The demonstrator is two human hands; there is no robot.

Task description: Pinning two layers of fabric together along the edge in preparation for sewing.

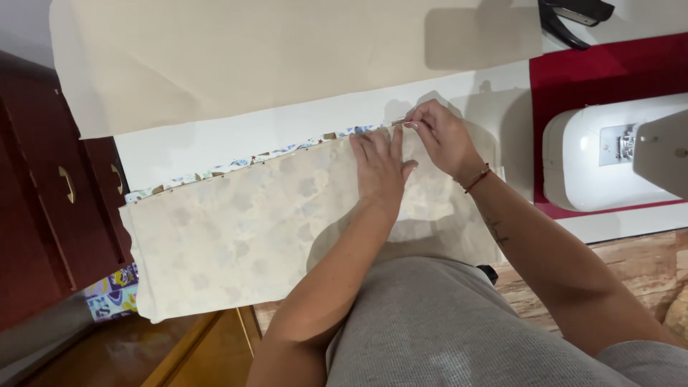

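Pinning the edge of the folded cream patterned fabric panel (272, 229) on the white desk (215, 140).
Left hand (380, 165) flat, fingers released; right hand (441, 136) fingers pinching a thin pin (403, 122), mid-frame. Risk: layers could creep, or a pricked fingertip.

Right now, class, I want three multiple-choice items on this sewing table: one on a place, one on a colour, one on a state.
1. Where is the sewing machine?
A. right of the folded fabric
B. left of it
C. on it

2. What colour is the mat under the machine?
A. green
B. red
C. black

3. How does the left hand lie?
A. flat on the folded fabric
B. raised in a fist
C. on the machine

Answers: 1 A, it stands at the table's right end. 2 B, red shows round the machine's base. 3 A, its fingers are spread on the cloth while the right hand pinches the top edge.
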